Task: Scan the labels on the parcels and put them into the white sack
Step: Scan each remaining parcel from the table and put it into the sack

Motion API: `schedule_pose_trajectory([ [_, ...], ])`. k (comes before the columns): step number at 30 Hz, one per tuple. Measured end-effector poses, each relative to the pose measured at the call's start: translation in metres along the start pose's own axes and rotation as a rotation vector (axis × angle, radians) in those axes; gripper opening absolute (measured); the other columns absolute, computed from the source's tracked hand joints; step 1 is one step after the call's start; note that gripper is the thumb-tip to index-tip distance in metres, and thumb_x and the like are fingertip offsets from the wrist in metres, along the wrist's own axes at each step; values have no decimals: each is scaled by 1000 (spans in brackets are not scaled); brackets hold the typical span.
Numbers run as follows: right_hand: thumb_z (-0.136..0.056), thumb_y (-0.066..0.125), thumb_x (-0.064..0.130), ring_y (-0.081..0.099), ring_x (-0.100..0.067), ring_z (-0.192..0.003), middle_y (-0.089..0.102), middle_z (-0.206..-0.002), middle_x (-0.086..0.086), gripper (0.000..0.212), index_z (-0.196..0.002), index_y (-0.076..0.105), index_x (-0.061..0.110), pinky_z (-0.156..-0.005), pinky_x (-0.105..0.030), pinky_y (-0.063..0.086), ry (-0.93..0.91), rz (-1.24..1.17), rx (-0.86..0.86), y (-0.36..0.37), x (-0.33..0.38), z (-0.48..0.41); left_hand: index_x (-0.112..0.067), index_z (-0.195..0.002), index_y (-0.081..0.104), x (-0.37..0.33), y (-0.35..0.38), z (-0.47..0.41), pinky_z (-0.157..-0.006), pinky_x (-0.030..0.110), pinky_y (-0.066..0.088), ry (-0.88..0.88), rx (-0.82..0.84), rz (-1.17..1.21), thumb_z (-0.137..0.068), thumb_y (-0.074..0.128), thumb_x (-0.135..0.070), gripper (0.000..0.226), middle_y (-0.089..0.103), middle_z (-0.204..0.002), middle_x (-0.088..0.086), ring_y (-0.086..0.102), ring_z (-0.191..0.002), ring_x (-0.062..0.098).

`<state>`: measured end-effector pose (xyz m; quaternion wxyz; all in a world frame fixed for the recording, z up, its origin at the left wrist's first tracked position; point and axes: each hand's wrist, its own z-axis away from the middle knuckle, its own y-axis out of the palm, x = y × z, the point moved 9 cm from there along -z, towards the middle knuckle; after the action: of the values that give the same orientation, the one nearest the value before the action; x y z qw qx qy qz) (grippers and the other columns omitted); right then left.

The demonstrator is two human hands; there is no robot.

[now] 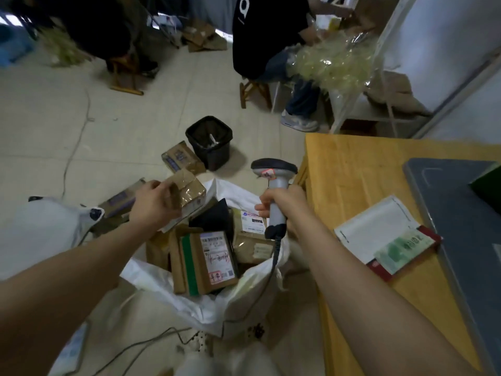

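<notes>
My left hand (154,203) grips a small taped cardboard parcel (189,192) above the far left rim of the white sack (189,302). My right hand (284,203) holds a grey handheld scanner (273,183) upright over the sack's right side, its head turned towards the parcel. The open sack stands on the floor and holds several cardboard parcels with labels (217,256), plus a dark packet (214,215). Two more parcels lie on the floor, one by the bin (181,158) and one behind my left hand (119,200).
A black bin (210,142) stands on the floor beyond the sack. A yellow table (366,185) at right carries a white envelope (376,230) and a grey tray (461,213). A seated person (271,36) is at the back. Cables run over the floor (151,343).
</notes>
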<state>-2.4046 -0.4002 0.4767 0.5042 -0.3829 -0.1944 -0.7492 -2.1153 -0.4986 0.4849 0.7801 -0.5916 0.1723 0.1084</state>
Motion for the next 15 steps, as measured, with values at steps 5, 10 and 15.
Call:
schedule_pose_trajectory([
  [5, -72, 65, -6, 65, -25, -55, 64, -67, -17, 11, -78, 58, -1, -70, -44, 61, -9, 16, -29, 18, 10, -59, -23, -141, 46, -11, 35, -31, -97, 38, 41, 61, 150, -108, -71, 81, -26, 78, 46, -133, 13, 44, -120, 31],
  [10, -70, 71, 4, 65, -28, -74, 64, -83, -16, 31, -97, 58, -1, -70, -36, 55, 20, 218, -46, 37, 11, -116, -26, -146, 38, -12, 76, -79, -100, 41, 41, 158, 302, -267, -75, 77, -35, 81, 46, -132, 9, 46, -121, 29],
  [15, -72, 73, 17, 53, -18, -71, 52, -85, -6, 38, -101, 50, 6, -51, -25, 36, 96, 381, -20, 60, -5, -165, -23, -151, 24, -4, 115, -121, -107, 41, 34, 243, 366, -416, -77, 73, -43, 91, 36, -141, 8, 39, -127, 29],
])
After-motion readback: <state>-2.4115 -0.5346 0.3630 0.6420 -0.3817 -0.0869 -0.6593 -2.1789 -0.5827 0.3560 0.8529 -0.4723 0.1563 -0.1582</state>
